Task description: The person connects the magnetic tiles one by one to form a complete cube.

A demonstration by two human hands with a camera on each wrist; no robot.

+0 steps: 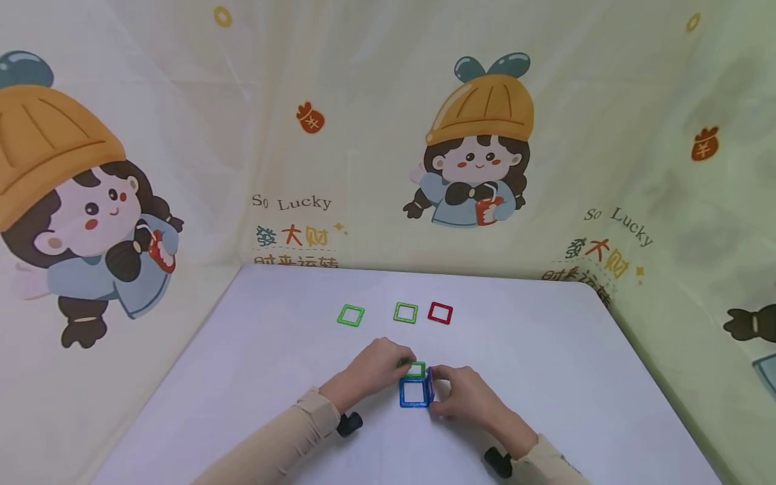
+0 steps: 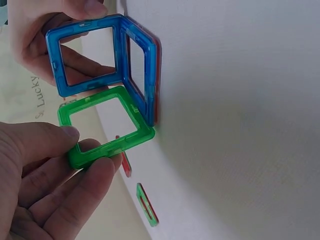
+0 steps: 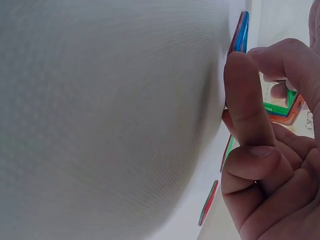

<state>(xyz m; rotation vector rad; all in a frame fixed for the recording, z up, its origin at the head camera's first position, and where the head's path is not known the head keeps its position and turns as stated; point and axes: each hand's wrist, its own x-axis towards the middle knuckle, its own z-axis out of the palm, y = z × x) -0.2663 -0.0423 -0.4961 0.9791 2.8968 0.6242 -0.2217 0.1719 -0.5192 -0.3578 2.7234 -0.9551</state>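
Midway across the white table, my left hand pinches a green square frame of see-through plastic between thumb and fingers, right around one corner, just behind a flat-lying blue square see-through plastic frame. Looks light and stiff, maybe a bit slick, so I'd grab rims, not the hollow middle. On the flat one's right edge stands a second blue square plastic frame; my right hand holds it by its edges, fingers closed in. Tippy, I reckon.
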